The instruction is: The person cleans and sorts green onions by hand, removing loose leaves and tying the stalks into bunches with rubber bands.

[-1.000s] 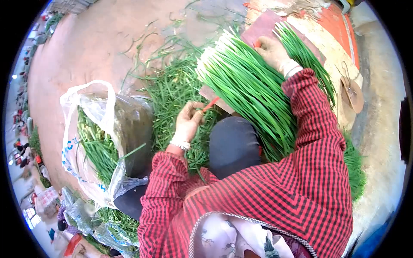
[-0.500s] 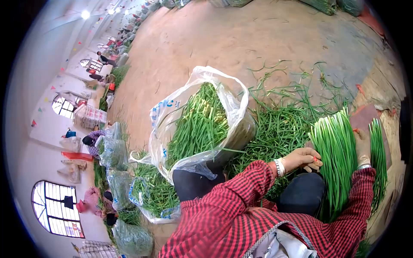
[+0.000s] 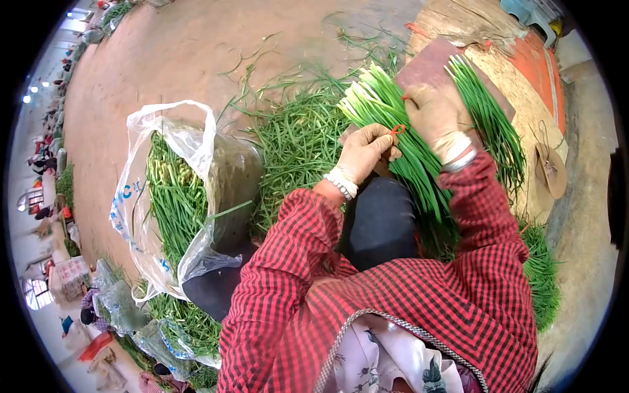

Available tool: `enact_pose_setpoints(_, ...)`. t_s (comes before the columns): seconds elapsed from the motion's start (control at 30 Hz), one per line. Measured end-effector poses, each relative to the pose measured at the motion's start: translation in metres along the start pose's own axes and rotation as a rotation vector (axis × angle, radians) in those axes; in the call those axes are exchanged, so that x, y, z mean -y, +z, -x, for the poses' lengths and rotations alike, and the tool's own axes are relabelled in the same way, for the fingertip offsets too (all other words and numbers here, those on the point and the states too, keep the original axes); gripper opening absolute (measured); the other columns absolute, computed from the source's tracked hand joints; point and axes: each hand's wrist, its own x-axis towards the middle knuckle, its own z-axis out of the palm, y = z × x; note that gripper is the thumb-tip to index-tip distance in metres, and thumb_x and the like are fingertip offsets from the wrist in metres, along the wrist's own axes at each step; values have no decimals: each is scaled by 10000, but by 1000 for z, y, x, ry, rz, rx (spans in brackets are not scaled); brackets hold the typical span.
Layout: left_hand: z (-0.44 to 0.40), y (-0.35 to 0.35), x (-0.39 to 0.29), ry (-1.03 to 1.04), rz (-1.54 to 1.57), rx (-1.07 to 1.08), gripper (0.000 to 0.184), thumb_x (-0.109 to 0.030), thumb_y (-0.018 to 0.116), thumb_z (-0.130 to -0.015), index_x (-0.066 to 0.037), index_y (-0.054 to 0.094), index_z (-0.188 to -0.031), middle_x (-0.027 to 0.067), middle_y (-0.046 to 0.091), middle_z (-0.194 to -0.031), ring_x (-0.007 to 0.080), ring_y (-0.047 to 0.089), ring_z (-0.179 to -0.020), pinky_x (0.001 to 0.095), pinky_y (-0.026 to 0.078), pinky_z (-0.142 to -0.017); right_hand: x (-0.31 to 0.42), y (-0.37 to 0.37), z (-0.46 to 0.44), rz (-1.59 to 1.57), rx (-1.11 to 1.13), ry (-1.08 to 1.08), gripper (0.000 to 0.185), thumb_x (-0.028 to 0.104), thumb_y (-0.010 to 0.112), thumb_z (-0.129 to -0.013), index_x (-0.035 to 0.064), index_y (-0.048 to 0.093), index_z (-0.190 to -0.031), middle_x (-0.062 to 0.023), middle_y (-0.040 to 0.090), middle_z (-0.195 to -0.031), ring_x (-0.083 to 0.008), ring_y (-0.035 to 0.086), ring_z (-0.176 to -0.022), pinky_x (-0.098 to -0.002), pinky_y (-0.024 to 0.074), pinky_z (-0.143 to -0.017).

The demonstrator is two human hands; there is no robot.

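A bundle of long, chive-like green stalks [image 3: 416, 157] with pale ends lies over my lap. At its left edge, my left hand [image 3: 363, 154] pinches a looped red tie [image 3: 398, 130]. My right hand [image 3: 438, 121] is closed against the bundle's other side, with a bit of red at its thumb tip. Whether the tie runs beneath the stalks is hidden. Both hands wear pale gloves. Right of my right hand, a smaller batch of green stalks [image 3: 491, 118] rests on a reddish-brown board [image 3: 429, 62].
Loose green trimmings [image 3: 298, 141] are heaped left of my knee. Beside them stands an open plastic bag [image 3: 226, 173] of stalks. More stalks [image 3: 540, 278] lie at the lower right, near a round tan disc [image 3: 550, 171]. Other people and filled bags line the far left.
The view has swung right, so the bag and bundle appear further left. My left hand has come up to the bundle's edge with the red loop. My right hand stays at the bundle's right side.
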Motion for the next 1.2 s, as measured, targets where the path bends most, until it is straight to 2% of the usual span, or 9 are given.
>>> enact_pose_setpoints(0.17, 21, 9, -11, -25, -71, -48, 116, -101, 561, -941, 2, 614, -933, 59, 661, -803, 136, 657, -754, 255, 526, -692, 8, -22, -4, 127, 172, 90, 218, 197, 600, -855, 111, 702, -1026, -140, 687, -935, -319, 652, -853, -405, 509, -787)
enact_pose_setpoints(0.4, 21, 20, -20, -3, -176, -31, 151, -134, 558, -940, 3, 620, -948, 61, 677, -807, 96, 628, -710, 228, 507, -656, -31, -26, -40, -59, 456, 151, 224, 203, 580, -846, 42, 686, -960, -197, 674, -890, -321, 663, -844, -387, 504, -765)
enact_pose_setpoints(0.47, 17, 27, -20, 65, -242, -59, 149, -131, 558, -939, 6, 615, -932, 63, 671, -790, 109, 628, -699, 239, 504, -648, -29, -3, -28, -91, 401, 167, 219, 198, 569, -848, 36, 674, -951, -202, 666, -870, -331, 662, -836, -391, 499, -734)
enact_pose_setpoints(0.53, 10, 28, -13, 76, -162, -67, 143, -122, 557, -941, 9, 610, -923, 68, 665, -780, 121, 632, -701, 257, 508, -645, -15, 20, -6, -250, 51, 204, 223, 217, 534, -851, 66, 661, -954, -193, 665, -899, -398, 621, -871, -461, 485, -779)
enact_pose_setpoints(0.6, 6, 26, -8, 65, 10, -98, 132, -112, 557, -943, 8, 605, -914, 69, 659, -776, 133, 637, -691, 268, 514, -636, 9, 31, 17, -12, -175, 215, 195, 262, 556, -870, 112, 658, -941, -173, 653, -844, -366, 641, -785, -471, 485, -699)
enact_pose_setpoints(0.77, 19, 19, -14, 33, 53, -154, 124, -97, 550, -943, 7, 617, -930, 94, 677, -738, 145, 634, -650, 264, 521, -610, -4, 6, 1, 173, -33, -16, 212, 267, 578, -853, 149, 709, -972, -156, 674, -900, -347, 651, -810, -447, 505, -750)
enact_pose_setpoints(0.93, 23, 18, -19, 5, 31, -152, 119, -100, 558, -935, 3, 618, -934, 89, 680, -745, 130, 638, -645, 256, 518, -602, 3, -28, -31, -136, 370, 155, 289, 247, 594, -859, 62, 689, -1060, -159, 697, -959, -307, 672, -893, -375, 518, -810)
enact_pose_setpoints(1.07, 23, 18, -18, -2, -24, -126, 131, -115, 560, -936, 4, 613, -947, 85, 681, -746, 127, 648, -659, 251, 523, -614, 22, 10, 1, 124, 160, 97, 237, 244, 587, -877, 96, 677, -1038, -137, 684, -930, -336, 653, -877, -411, 516, -761)
enact_pose_setpoints(1.2, 21, 26, -13, 25, -71, -130, 147, -133, 557, -941, 3, 611, -953, 86, 683, -755, 131, 650, -662, 251, 530, -626, 23, 28, 35, -160, -198, 29, 165, 128, 611, -848, 103, 669, -1000, -108, 670, -861, -313, 647, -766, -386, 506, -680)
